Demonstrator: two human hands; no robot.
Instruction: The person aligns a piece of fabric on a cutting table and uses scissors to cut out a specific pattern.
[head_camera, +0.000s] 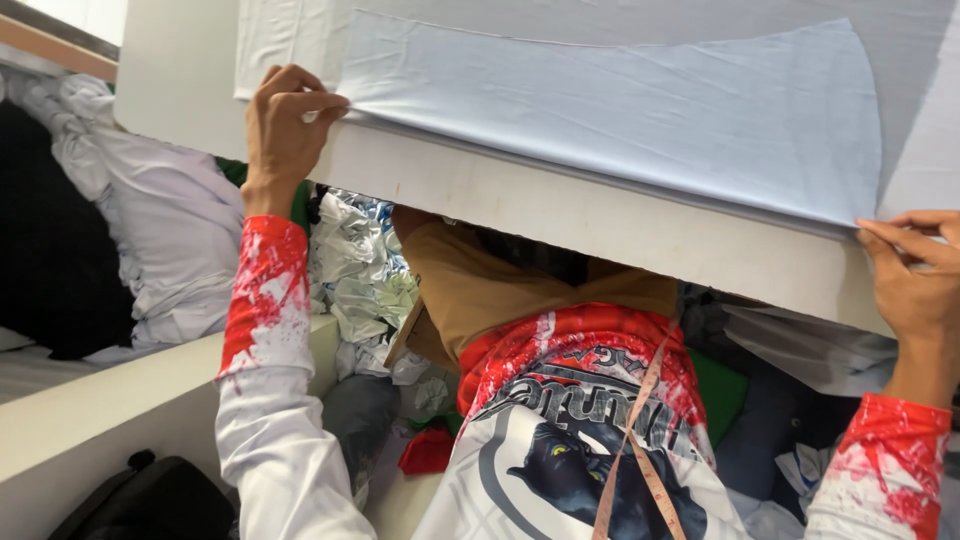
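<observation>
A pale blue cut piece of fabric (620, 120), wider at the right and curved along its edges, lies flat on a white table (600, 215). My left hand (285, 120) pinches its near left corner at the table's front edge. At the far right, my right hand (915, 270) grips the near right corner between fingers and thumb. Both sleeves are white with red splashes. A measuring tape (635, 440) hangs down over my printed shirt.
More white cloth (290, 40) lies under the cut piece on the table. Below the table edge are crumpled fabric scraps (365, 270), a brown cloth (480, 290) and a red scrap (428, 452). White bundles (170, 230) are heaped at the left, with a black bag (150, 505) beneath.
</observation>
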